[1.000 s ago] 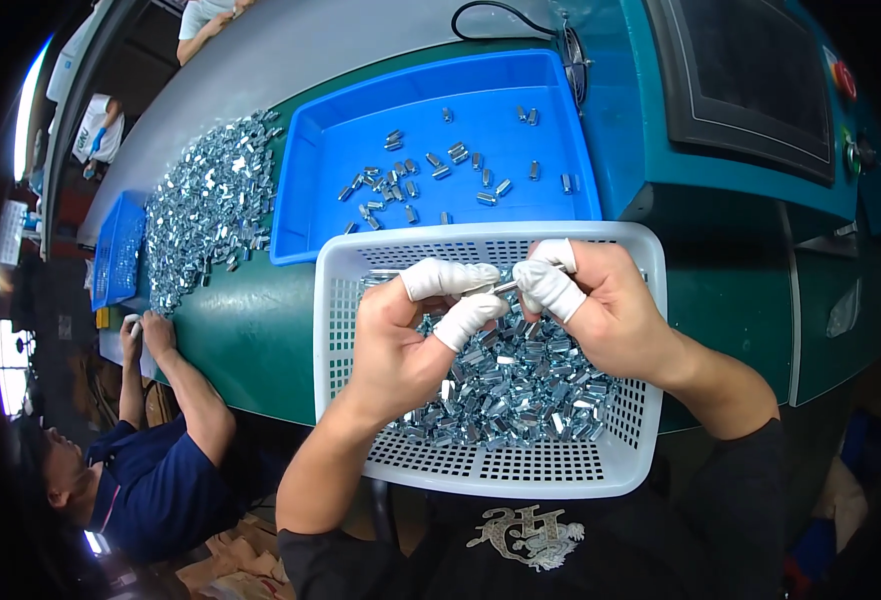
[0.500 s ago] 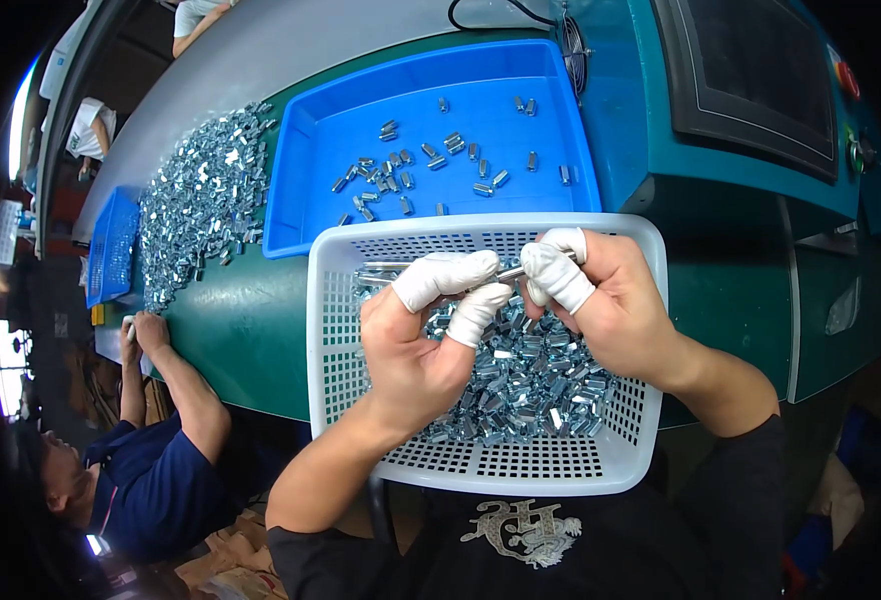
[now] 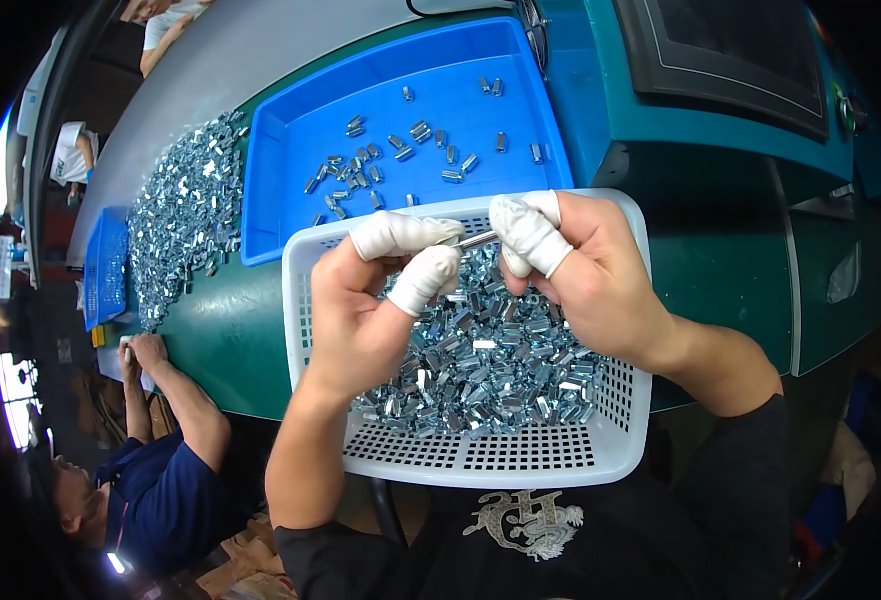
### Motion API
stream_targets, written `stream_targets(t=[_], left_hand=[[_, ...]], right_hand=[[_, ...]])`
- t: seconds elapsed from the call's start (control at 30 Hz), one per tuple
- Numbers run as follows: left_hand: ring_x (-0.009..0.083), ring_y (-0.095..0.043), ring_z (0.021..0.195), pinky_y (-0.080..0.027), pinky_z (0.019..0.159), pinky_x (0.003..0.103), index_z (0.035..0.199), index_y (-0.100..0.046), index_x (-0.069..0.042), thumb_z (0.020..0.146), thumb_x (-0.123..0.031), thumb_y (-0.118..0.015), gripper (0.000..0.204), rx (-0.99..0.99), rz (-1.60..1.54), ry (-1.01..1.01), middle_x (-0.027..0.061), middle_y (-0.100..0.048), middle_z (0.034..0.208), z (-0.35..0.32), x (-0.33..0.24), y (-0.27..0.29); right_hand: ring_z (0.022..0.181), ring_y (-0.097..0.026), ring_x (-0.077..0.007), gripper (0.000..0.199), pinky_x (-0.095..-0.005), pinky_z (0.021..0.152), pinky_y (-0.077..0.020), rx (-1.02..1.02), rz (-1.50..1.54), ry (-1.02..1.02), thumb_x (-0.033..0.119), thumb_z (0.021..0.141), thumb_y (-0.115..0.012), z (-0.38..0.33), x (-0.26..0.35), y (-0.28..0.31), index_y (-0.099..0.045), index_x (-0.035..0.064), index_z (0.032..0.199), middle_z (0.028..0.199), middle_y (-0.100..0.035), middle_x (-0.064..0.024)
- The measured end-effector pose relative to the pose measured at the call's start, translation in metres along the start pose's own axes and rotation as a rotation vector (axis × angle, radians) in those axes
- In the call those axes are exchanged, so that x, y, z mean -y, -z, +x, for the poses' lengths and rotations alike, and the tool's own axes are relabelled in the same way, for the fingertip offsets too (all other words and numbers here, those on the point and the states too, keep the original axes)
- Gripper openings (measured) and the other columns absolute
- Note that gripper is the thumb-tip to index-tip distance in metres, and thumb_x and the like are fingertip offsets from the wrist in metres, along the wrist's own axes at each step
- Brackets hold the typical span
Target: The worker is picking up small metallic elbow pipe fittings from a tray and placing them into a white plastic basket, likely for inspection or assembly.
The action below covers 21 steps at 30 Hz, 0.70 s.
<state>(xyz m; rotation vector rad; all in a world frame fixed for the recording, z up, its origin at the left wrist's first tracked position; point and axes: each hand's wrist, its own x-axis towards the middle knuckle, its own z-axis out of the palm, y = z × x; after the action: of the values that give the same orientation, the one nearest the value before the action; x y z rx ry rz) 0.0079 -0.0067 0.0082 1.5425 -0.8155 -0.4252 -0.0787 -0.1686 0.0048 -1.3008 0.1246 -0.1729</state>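
Above the white perforated basket (image 3: pixel 470 475), both my hands meet at a thin metal rod (image 3: pixel 477 240). My right hand (image 3: pixel 585 260) grips the rod, its thumb and fingers in white finger cots. My left hand (image 3: pixel 375 285), with finger cots too, is closed in a pinch at the rod's left end. A bit of metal shows between those fingertips, mostly hidden, so I cannot tell its kind. Under the hands, the basket holds a heap of shiny long hex nuts (image 3: pixel 480 375).
Behind the basket, a blue tray (image 3: pixel 380 85) has scattered hex nuts in it. A big pile of them (image 3: pixel 185 200) lies left on the green table (image 3: pixel 225 345), beside a small blue basket (image 3: pixel 108 265). A teal machine with a screen (image 3: pixel 730 60) stands right. A co-worker (image 3: pixel 175 465) sits left.
My left hand has shifted left and up a little, and more of the rod shows between the hands. The whole view has shifted slightly.
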Motion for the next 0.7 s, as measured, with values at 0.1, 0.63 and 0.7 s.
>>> stream_targets(t=[0.1, 0.63, 0.7], left_hand=[[0.0099, -0.057, 0.069, -0.045, 0.060, 0.021, 0.098, -0.058, 0.003, 0.082, 0.001, -0.060, 0.016, 0.059, -0.171, 0.095, 0.0070, -0.061, 0.083, 0.000, -0.004, 0.006], [0.0096, -0.052, 0.064, -0.043, 0.059, 0.022, 0.096, -0.057, 0.001, 0.085, -0.002, -0.056, 0.012, -0.190, -0.048, 0.046, 0.0042, -0.058, 0.075, 0.001, 0.002, 0.023], [0.0087, -0.052, 0.067, -0.044, 0.064, 0.020, 0.102, -0.057, 0.001, 0.083, -0.002, -0.060, 0.020, -0.319, 0.312, 0.091, 0.0051, -0.060, 0.083, 0.003, 0.008, 0.017]], right_hand=[[0.053, -0.042, -0.0035, 0.023, -0.0196, 0.046, -0.0325, -0.010, -0.032, 0.094, 0.014, 0.092, -0.049, -0.004, -0.006, -0.001, -0.057, -0.0005, 0.076, 0.064, -0.053, -0.0005], [0.055, -0.045, -0.0049, 0.020, -0.0205, 0.050, -0.0370, -0.029, -0.221, 0.309, 0.009, 0.090, -0.050, -0.002, -0.003, 0.011, -0.058, -0.0029, 0.077, 0.061, -0.051, 0.0011], [0.055, -0.045, -0.0046, 0.022, -0.0202, 0.050, -0.0370, -0.053, -0.187, 0.242, 0.010, 0.091, -0.050, -0.002, -0.005, 0.002, -0.057, -0.0017, 0.074, 0.060, -0.051, 0.0014]])
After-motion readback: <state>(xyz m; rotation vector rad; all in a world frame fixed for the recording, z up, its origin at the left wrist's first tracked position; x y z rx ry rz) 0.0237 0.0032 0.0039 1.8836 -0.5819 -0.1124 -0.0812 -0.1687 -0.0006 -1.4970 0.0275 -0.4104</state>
